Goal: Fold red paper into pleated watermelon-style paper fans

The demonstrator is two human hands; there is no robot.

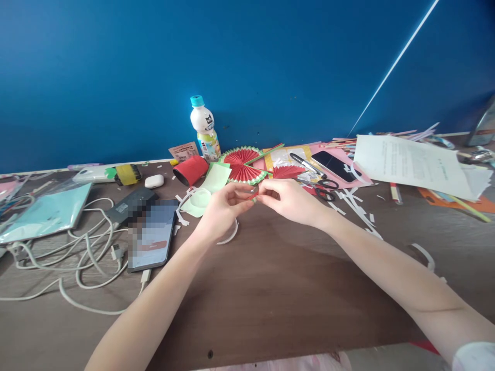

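Note:
Over the middle of the desk, my left hand [226, 207] and my right hand [291, 202] meet fingertip to fingertip. Both pinch a small red paper piece [253, 197] with a hint of green; most of it is hidden by the fingers. Just behind the hands lies a pleated red paper fan [242, 164] with a green-and-white zigzag edge. A second red pleated paper [288, 171] sits to its right, partly covered by my right hand. Light green paper [214, 178] and a roll of clear tape [200, 198] are beside my left hand.
Scissors [327, 189], a marker [305, 164] and a dark phone [335, 166] lie behind my right hand. A bottle [204, 129] stands against the blue wall. To the left are a charging phone [152, 234], tangled white cables [88, 252] and a red cup-like roll [190, 170]. White paper scraps [358, 208] litter the right.

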